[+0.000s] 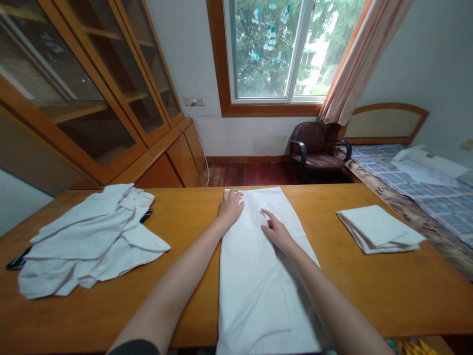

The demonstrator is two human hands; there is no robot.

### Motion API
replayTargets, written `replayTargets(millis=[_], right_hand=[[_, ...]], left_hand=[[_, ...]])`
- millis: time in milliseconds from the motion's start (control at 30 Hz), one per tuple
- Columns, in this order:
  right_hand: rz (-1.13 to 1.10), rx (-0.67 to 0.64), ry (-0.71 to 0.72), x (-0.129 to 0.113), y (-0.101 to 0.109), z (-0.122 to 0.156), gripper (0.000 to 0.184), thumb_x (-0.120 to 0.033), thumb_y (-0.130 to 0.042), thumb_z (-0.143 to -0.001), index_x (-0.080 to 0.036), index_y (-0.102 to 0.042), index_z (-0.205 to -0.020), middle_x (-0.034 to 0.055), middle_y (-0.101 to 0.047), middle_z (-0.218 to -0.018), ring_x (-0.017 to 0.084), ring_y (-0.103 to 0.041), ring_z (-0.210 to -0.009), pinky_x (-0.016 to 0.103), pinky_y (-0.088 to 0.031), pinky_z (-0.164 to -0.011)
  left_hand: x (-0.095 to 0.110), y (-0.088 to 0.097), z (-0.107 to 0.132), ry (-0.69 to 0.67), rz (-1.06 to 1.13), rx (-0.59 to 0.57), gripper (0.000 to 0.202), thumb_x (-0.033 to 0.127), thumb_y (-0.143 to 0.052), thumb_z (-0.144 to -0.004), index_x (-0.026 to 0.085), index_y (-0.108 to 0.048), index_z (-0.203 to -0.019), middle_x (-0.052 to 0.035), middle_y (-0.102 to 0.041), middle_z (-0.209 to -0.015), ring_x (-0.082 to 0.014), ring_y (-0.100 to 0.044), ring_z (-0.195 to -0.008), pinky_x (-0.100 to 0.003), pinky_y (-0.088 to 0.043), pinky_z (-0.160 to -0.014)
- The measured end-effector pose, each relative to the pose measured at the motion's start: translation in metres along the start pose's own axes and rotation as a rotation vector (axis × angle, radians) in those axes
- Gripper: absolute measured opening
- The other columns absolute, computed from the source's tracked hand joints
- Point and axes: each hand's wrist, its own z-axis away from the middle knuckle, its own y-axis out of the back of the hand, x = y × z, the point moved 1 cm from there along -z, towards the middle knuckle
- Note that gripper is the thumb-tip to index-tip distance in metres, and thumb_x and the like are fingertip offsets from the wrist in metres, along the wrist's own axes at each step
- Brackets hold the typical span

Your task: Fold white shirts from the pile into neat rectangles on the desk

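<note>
A long white cloth garment (254, 286), folded lengthwise, lies flat down the middle of the wooden table and reaches past its front edge. My left hand (231, 204) rests palm down on the garment's far left corner, fingers spread and pointing away from me. Over the upper middle of the same cloth is my right hand (277, 230). Its index finger is stretched out and its thumb stands apart, with nothing held between them. I cannot tell whether the right fingertips touch the fabric.
A rumpled pile of white cloth (88, 236) with dark pieces under it sits on the table (185, 301) at left. At right lies a folded white cloth (379, 228). Beyond are a glass-door cabinet (148, 128), an office chair (314, 143) and a bed (417, 182).
</note>
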Motion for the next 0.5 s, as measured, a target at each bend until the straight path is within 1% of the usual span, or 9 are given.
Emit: replayTargets(millis=[100,167,233,300,367,433,500], right_hand=[[0.027,0.023,-0.002,-0.001,-0.003,-0.001,0.065,-0.032,-0.054,-0.082,-0.026,-0.048,-0.146,-0.0079,-0.044,-0.063,0.016,-0.048,-0.062,0.027,-0.039,-0.065],[0.031,0.043,-0.017,-0.001,-0.003,-0.001,0.066,-0.032,-0.054,-0.081,-0.025,-0.047,-0.146,-0.0075,-0.046,-0.064,0.017,-0.049,-0.063,0.027,-0.040,-0.066],[0.013,0.063,-0.032,-0.001,-0.003,-0.001,0.067,-0.033,-0.055,-0.081,-0.023,-0.046,-0.147,-0.0068,-0.050,-0.067,0.017,-0.051,-0.065,0.028,-0.041,-0.068],[-0.016,0.077,-0.042,0.000,-0.002,0.000,0.068,-0.033,-0.057,-0.081,-0.021,-0.045,-0.147,-0.0061,-0.053,-0.069,0.017,-0.052,-0.066,0.028,-0.043,-0.069],[-0.033,0.080,-0.048,0.000,-0.002,-0.001,0.068,-0.033,-0.058,-0.081,-0.021,-0.045,-0.146,-0.0057,-0.055,-0.071,0.016,-0.054,-0.068,0.028,-0.045,-0.071],[-0.030,0.072,-0.063,0.000,-0.002,-0.003,0.068,-0.033,-0.060,-0.080,-0.024,-0.047,-0.146,-0.0052,-0.057,-0.072,0.017,-0.056,-0.071,0.030,-0.047,-0.076],[-0.064,0.047,-0.085,-0.002,-0.003,-0.006,0.073,-0.032,-0.063,-0.078,-0.027,-0.044,-0.148,-0.0031,-0.063,-0.080,0.019,-0.060,-0.078,0.034,-0.049,-0.082]], left_hand=[[0.001,-0.001,0.024,0.061,0.040,0.022,0.031,0.027,-0.059,-0.090,0.024,-0.063,-0.120,-0.0092,-0.049,-0.142,-0.0318,-0.040,-0.132,-0.045,-0.041,-0.109],[-0.004,0.000,0.037,0.135,0.088,0.065,0.033,0.026,-0.062,-0.088,0.024,-0.062,-0.121,-0.0109,-0.049,-0.141,-0.0328,-0.041,-0.132,-0.046,-0.041,-0.109],[-0.013,0.002,0.046,0.236,0.185,0.107,0.038,0.024,-0.064,-0.085,0.024,-0.060,-0.122,-0.0123,-0.050,-0.137,-0.0323,-0.045,-0.130,-0.046,-0.039,-0.111],[-0.024,0.002,0.051,0.348,0.342,0.104,0.042,0.021,-0.067,-0.081,0.023,-0.058,-0.122,-0.0127,-0.053,-0.132,-0.0294,-0.054,-0.121,-0.045,-0.041,-0.110],[-0.034,0.003,0.054,0.428,0.481,0.077,0.043,0.019,-0.067,-0.080,0.021,-0.056,-0.122,-0.0120,-0.057,-0.126,-0.0246,-0.063,-0.107,-0.042,-0.047,-0.104],[-0.042,0.004,0.055,0.461,0.550,0.054,0.042,0.020,-0.067,-0.081,0.020,-0.055,-0.121,-0.0106,-0.062,-0.120,-0.0206,-0.067,-0.096,-0.038,-0.052,-0.096],[-0.049,0.003,0.055,0.479,0.590,0.041,0.041,0.022,-0.067,-0.083,0.020,-0.054,-0.121,-0.0096,-0.066,-0.116,-0.0189,-0.069,-0.092,-0.035,-0.054,-0.091]])
